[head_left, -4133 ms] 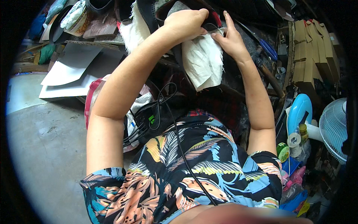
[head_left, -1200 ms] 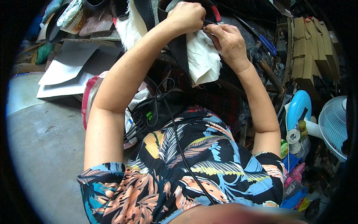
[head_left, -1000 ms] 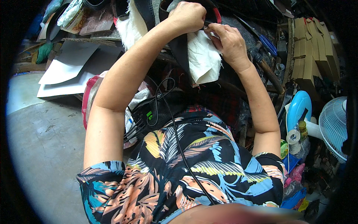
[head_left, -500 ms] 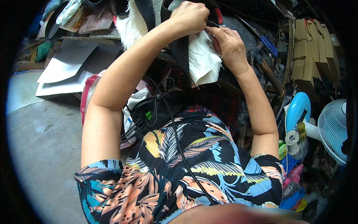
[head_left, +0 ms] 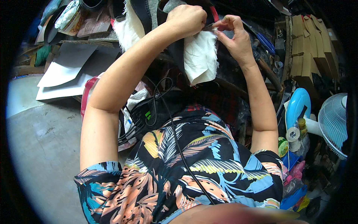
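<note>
My left hand (head_left: 186, 21) is closed in a fist at the top of a black piece of material (head_left: 176, 50); its fingertips are hidden. From that piece hangs a white cloth (head_left: 201, 59) with frayed edges. My right hand (head_left: 235, 37) pinches the cloth's upper right corner between thumb and forefinger, close beside the left fist. Left of my left hand lies another black piece (head_left: 143, 16) with a frayed white cloth (head_left: 128, 31). A red strip (head_left: 214, 13) shows just beyond both hands.
White sheets (head_left: 65, 67) jut out at the left. Folded brown cardboard (head_left: 305, 56) is stacked at the right, above a white fan (head_left: 333, 125) and a blue round object (head_left: 297, 108). Blue-handled scissors (head_left: 265, 43) lie right of my right hand. A black cable (head_left: 175, 130) hangs before my shirt.
My right hand has shifted slightly right and lifted its fingers, with thumb and forefinger at the cloth's corner. The white cloth has moved a little left. My left fist stays almost in place.
</note>
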Demonstrator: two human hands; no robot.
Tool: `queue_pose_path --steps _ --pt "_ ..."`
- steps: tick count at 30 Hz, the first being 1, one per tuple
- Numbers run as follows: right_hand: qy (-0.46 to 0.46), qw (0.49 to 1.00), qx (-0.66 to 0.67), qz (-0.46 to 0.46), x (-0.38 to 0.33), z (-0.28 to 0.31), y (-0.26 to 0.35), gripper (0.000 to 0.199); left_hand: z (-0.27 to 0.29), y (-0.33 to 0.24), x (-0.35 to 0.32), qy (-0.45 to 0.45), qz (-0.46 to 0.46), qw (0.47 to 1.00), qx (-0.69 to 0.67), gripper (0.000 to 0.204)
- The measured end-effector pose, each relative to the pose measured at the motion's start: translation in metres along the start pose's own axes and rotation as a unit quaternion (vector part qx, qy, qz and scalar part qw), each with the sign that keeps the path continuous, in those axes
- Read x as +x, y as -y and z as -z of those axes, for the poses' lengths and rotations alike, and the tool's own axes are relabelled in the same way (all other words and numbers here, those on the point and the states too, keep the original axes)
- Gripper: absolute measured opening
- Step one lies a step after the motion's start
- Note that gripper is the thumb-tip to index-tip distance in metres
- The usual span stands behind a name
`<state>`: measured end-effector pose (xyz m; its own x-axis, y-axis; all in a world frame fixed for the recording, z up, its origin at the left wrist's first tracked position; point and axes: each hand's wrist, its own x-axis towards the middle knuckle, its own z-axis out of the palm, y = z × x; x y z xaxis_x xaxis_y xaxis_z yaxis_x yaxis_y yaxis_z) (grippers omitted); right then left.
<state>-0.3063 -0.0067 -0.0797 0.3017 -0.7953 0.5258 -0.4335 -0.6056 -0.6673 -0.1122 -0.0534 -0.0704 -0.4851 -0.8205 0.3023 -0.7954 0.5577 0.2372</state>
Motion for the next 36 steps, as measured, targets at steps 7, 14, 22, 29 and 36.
queue_pose_path --steps 7,14,22,29,36 --pt "0.064 0.978 -0.174 0.094 0.021 0.006 -0.01 0.06 -0.007 0.012 0.001 0.035 -0.035 0.999 -0.01 0.021" --pt "0.083 0.967 -0.216 0.106 0.019 0.009 -0.028 0.056 0.001 0.013 -0.005 0.042 -0.048 0.998 -0.019 0.029" --pt "0.098 0.951 -0.227 0.187 0.016 0.019 -0.028 0.038 0.03 0.005 -0.027 0.123 -0.153 0.979 0.058 0.018" --pt "0.09 0.953 -0.213 0.199 0.004 0.005 0.003 0.03 0.037 0.0 -0.033 0.13 -0.13 0.979 0.086 0.02" --pt "0.078 0.964 -0.217 0.131 -0.015 0.004 0.006 0.026 0.036 -0.008 -0.032 0.122 -0.087 0.986 0.077 0.017"
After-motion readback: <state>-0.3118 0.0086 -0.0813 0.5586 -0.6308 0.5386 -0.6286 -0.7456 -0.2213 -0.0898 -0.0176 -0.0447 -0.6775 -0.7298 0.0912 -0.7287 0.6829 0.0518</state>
